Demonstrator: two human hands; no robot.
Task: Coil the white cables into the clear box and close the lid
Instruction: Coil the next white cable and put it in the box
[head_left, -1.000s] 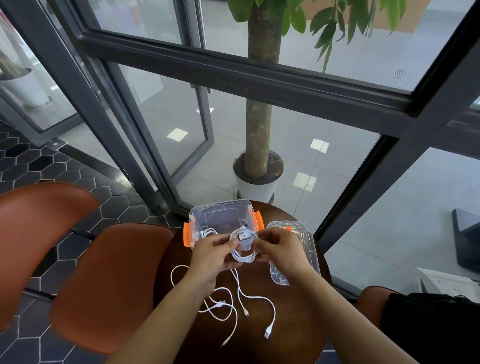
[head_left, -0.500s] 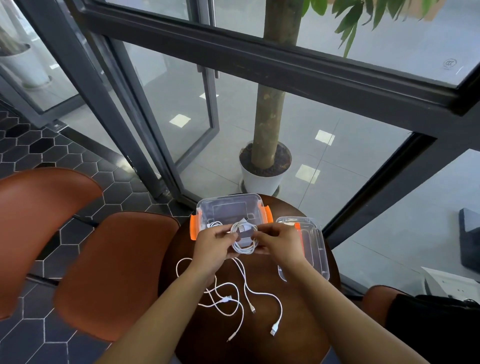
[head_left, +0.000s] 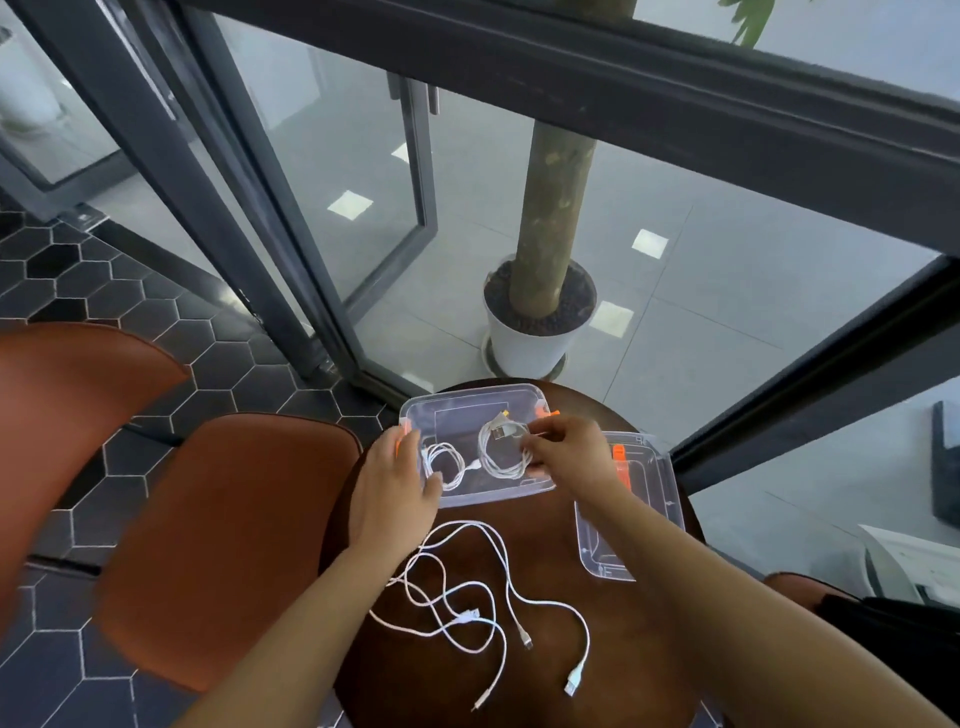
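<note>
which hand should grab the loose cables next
Left. The left hand rests on the box's near-left corner, just above the loose cables on the table, and holds nothing. The right hand is busy placing a coil in the box.

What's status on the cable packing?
Right hand setting coiled cable into clear box. Left hand steadying box. Loose cables remain; lid off.

This looks like a café or lobby seating corner beside a glazed storefront. A small round dark wooden table (head_left: 519, 675) stands with rust-brown moulded chairs (head_left: 218, 530) on the left, over dark hexagonal floor tiles (head_left: 62, 270). Beyond the far dark-framed glass wall (head_left: 675, 98), a potted tree (head_left: 540, 312) stands on pale paving.
</note>
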